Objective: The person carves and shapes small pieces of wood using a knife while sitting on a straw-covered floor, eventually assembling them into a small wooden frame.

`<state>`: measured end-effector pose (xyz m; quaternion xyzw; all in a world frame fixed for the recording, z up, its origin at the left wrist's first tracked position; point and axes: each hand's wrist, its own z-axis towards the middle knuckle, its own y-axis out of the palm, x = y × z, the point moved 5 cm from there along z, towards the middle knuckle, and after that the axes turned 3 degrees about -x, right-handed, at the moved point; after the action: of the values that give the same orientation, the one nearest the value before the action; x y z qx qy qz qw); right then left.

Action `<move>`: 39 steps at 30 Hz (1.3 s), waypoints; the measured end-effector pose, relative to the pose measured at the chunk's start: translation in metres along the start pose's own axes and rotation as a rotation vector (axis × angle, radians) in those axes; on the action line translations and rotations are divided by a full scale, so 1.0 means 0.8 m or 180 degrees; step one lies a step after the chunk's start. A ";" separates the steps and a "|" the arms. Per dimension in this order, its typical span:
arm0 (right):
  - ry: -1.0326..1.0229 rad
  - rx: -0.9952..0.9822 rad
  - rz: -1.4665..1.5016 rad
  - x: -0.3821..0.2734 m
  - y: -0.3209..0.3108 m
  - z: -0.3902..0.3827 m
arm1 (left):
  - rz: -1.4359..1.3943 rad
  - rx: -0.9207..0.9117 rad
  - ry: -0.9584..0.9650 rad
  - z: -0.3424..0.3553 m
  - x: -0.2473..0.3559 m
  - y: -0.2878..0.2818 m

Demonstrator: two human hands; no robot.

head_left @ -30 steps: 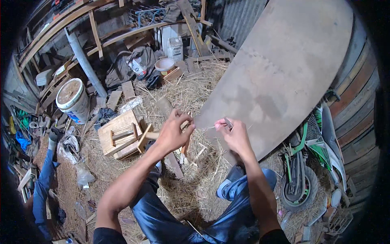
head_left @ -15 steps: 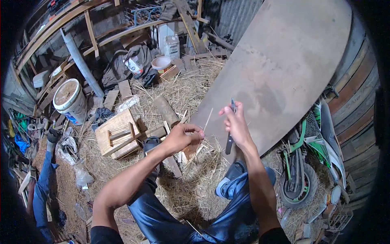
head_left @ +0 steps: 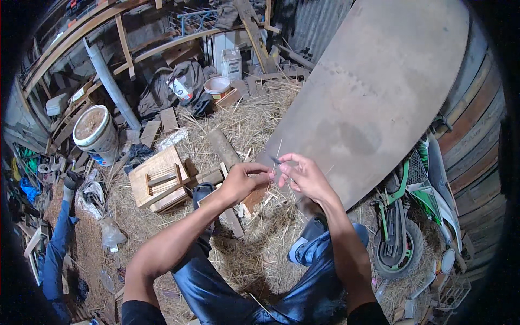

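Note:
Between the thumb and finger of my left hand (head_left: 242,183) is a thin, pale wooden sliver (head_left: 279,147), pointing up and away from me. My right hand (head_left: 306,177) is closed round a knife, with its dark blade (head_left: 274,160) pointing left against or very near the sliver. The knife's handle is hidden by my fingers. Both hands are close together in front of my knees, near the lower left edge of a large brown board (head_left: 390,81).
Straw and shavings (head_left: 254,119) cover the floor. A wooden piece with thin slats (head_left: 162,179) lies left, beyond it a white bucket (head_left: 95,130). A green and white motorbike (head_left: 403,227) stands right. Another person's leg (head_left: 59,244) shows far left.
My right hand has moved left toward my left hand and turned the knife, bringing its blade to the sliver. My left hand has stayed nearly in place.

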<state>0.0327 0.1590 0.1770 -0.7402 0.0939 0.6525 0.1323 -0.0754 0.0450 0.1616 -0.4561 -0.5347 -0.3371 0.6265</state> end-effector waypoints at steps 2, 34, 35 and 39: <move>0.0101 -0.0107 0.0330 -0.002 0.006 0.002 | 0.0358 0.0030 0.0125 0.000 -0.005 -0.002; 0.0173 -0.0129 0.0497 0.001 -0.015 -0.003 | 0.0242 -0.0368 -0.0232 -0.004 0.008 0.007; 0.0188 -0.0087 0.0430 -0.001 -0.015 -0.003 | 0.0324 -0.0308 -0.0204 -0.005 0.009 0.007; -0.0299 0.1020 -0.0091 -0.001 -0.054 0.003 | 0.0735 -0.0321 -0.0182 -0.013 0.010 0.007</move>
<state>0.0441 0.2004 0.1809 -0.6796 0.1798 0.6611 0.2622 -0.0648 0.0377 0.1682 -0.5549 -0.4786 -0.2760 0.6220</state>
